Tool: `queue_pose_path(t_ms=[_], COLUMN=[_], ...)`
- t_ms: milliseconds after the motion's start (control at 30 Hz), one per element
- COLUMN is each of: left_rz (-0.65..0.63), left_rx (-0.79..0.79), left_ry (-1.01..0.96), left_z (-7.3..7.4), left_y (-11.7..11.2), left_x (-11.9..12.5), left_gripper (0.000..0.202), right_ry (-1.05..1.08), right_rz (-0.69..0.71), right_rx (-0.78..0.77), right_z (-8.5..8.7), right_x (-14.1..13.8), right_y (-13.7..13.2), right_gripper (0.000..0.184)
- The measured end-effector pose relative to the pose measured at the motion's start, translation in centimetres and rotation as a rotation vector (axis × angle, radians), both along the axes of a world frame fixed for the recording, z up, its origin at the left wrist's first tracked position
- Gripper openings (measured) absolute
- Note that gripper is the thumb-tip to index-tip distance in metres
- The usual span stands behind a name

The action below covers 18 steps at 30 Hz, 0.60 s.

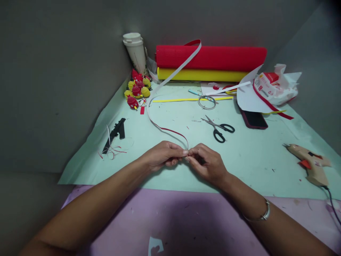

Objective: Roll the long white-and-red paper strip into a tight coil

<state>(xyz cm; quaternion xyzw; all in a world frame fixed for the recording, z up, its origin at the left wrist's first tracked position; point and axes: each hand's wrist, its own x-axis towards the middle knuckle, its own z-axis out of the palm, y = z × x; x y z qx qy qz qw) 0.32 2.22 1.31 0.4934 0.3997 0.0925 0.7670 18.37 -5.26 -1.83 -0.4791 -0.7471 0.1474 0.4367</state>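
We pinch the near end of the red-and-white strip [176, 71], mostly hidden, between the closed fingers of left hand [165, 156] and right hand [210, 163]; beyond them, its length appears unworked. Farther left, small red and yellow figures [136, 91] look finished.

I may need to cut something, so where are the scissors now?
In the head view, the black-handled scissors lie right of centre, between the grey ring and the right hand.
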Motion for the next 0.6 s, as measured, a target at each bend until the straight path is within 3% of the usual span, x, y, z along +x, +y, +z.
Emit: queue_pose_path(t_ms=[333,600], left_rz=[0.065,0.051], left_rx=[0.005,0.015], left_ry=[-0.024,-0.012], left_z=[0.1,0.14], left_y=[-0.38,-0.38], left_x=[0.32,0.18], left_gripper=[0.029,0.026], right_ry=[-0.015,-0.037], right_rz=[-0.107,-0.115], right_rx=[0.073,0.072], right_z=[-0.28,-0.37], right_x=[-0.22,-0.27], right_y=[-0.07,-0.08], right_gripper=[0.009,0.004])
